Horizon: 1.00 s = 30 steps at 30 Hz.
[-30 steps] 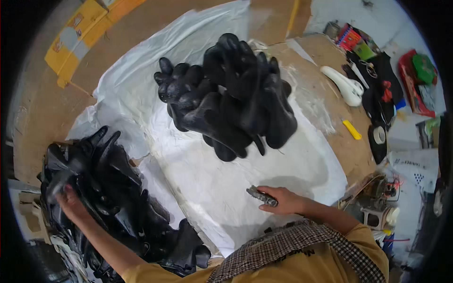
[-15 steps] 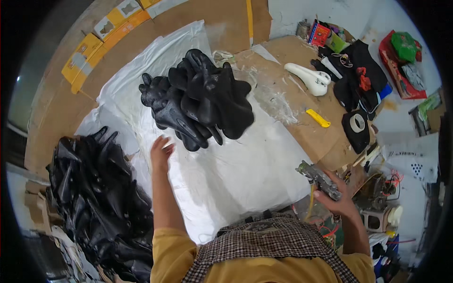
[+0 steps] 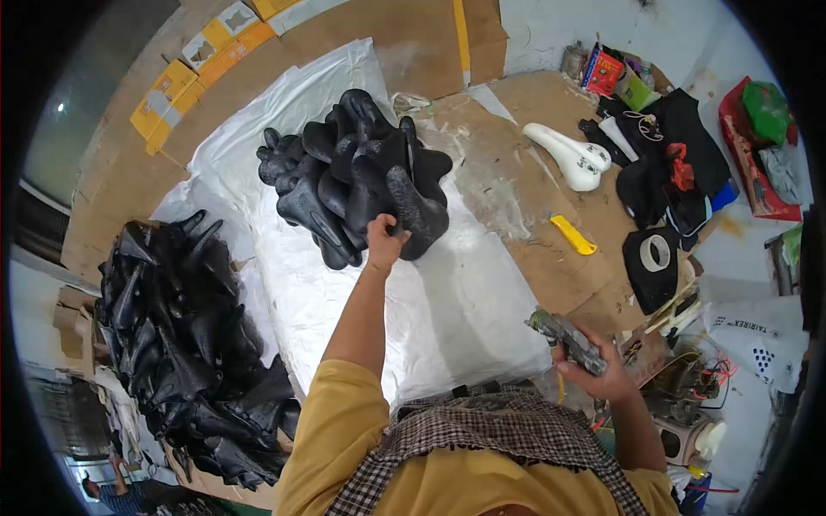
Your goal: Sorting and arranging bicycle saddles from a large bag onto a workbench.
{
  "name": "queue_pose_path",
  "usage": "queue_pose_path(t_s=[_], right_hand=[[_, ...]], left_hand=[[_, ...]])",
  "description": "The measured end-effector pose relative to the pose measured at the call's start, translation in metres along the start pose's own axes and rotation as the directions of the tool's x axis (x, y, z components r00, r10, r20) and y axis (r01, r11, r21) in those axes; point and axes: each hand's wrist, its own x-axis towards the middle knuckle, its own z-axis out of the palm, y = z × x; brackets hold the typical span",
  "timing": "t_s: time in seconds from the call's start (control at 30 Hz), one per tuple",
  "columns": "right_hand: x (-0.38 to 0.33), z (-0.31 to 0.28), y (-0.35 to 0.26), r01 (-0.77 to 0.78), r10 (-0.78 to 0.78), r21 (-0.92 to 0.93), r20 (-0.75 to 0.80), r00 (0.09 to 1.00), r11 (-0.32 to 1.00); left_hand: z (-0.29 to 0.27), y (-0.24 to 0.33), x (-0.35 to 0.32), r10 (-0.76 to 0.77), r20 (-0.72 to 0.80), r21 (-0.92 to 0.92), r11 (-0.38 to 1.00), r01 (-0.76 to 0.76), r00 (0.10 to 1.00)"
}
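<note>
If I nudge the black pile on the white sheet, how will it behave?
The black pile may shift piece by piece, since its rounded pieces lie heaped at odd angles. Each piece seems stiff: narrow ends stick out without drooping. The faintly shiny surfaces could slip under the left hand at its near side.

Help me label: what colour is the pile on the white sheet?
The pile is black; head view.

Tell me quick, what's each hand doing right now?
Left hand: curled against a black saddle; grip can't be told.
Right hand: closed, holding a grey tool.
</note>
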Motion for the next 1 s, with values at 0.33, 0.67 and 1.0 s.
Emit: queue_pose_path(t_s=[0.33,0.67,1.0], right_hand=[[0.038,-0.025,-0.021,-0.029,0.028,-0.020,-0.040,0.999,0.999],[0.039,-0.034,-0.011,0.026,-0.027,-0.040,-0.019,0.999,0.999],[0.043,-0.035,-0.018,0.015,-0.012,0.181,-0.015,1.000,0.983]], left_hand=[[-0.090,0.100,-0.070,-0.118,-0.050,-0.472,0.878,0.081,0.992],[-0.107,0.143,0.005,-0.029,-0.038,-0.543,0.840,0.004,0.999],[-0.034,0.128,0.074,0.015,-0.019,-0.375,0.927,-0.021,1.000]])
